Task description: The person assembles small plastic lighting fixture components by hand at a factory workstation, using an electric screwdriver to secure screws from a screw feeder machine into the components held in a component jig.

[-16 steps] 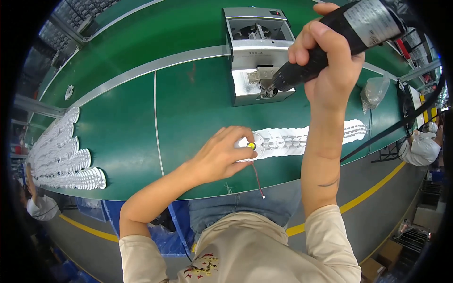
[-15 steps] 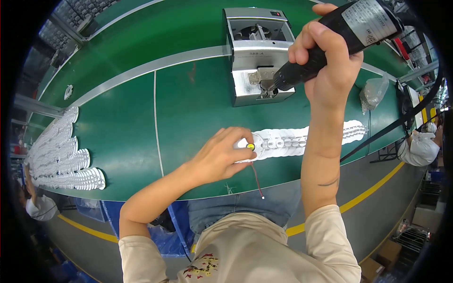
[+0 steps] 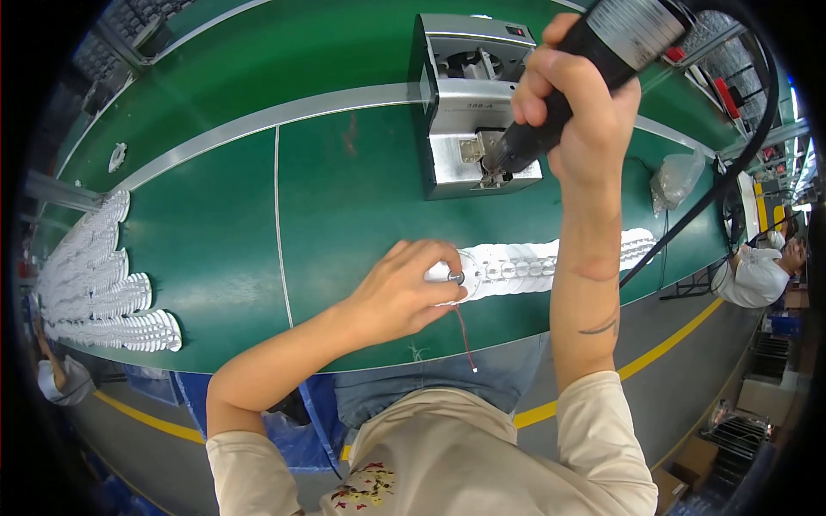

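My right hand (image 3: 594,116) is wrapped round a black electric screwdriver (image 3: 626,39), tilted down to the left. The tip of the screwdriver is at the front outlet of a silver screw feeder (image 3: 471,99), though the exact contact is too small to make out. Lower down, my left hand (image 3: 404,288) grips a round white plastic part with a small metal cylinder, perhaps a motor, on it. A thin dark red wire (image 3: 465,337) with a white connector trails from this part over the table edge. Touching its right side is a row of overlapping white parts (image 3: 520,268), partly hidden behind my right forearm.
Fanned rows of white parts (image 3: 107,297) lie at the left of the green table (image 3: 361,181). A clear plastic bag (image 3: 678,179) of small items stands at the right. The black screwdriver cable (image 3: 731,176) loops down on the right. People sit beyond both sides.
My right hand has shifted left and slightly down, bringing the screwdriver tip to the feeder outlet. At my left hand, the top of the small cylinder looks grey instead of yellow.
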Motion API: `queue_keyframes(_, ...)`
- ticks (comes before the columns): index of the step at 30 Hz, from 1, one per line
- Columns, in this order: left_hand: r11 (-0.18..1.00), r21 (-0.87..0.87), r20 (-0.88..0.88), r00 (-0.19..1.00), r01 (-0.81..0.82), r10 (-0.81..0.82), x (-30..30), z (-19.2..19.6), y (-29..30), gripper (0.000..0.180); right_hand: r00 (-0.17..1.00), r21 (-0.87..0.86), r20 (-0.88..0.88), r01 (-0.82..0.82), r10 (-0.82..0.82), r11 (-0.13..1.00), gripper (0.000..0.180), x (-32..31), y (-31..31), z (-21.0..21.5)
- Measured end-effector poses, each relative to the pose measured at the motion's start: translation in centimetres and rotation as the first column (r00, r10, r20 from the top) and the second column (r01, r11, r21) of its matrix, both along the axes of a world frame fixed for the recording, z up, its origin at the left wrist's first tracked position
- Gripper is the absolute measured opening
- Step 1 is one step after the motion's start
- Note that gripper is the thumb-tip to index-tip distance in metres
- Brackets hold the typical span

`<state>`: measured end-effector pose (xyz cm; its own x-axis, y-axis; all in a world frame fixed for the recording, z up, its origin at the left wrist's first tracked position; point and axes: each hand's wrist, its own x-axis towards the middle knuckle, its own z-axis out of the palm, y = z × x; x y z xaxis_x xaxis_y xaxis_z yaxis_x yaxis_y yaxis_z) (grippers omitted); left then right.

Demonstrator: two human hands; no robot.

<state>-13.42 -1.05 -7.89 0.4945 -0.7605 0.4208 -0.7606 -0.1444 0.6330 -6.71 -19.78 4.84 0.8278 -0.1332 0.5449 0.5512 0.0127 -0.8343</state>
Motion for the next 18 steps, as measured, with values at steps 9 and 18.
queue_keyframes(9, 0.999, -0.036, -0.008, 1.000, -0.005, 0.004, 0.0, -0.1, 0.0, 0.021, 0.984, 0.175, -0.006, -0.174, 0.178, 0.969, 0.035, -7.7, 0.5, -1.8)
queue_keyframes(18, 0.999, -0.038, 0.003, 1.000, -0.020, 0.020, -0.1, 0.1, 0.1, 0.019, 0.963, 0.232, -0.108, -0.219, 0.248, 0.948, 0.037, -7.8, 1.3, -3.6)
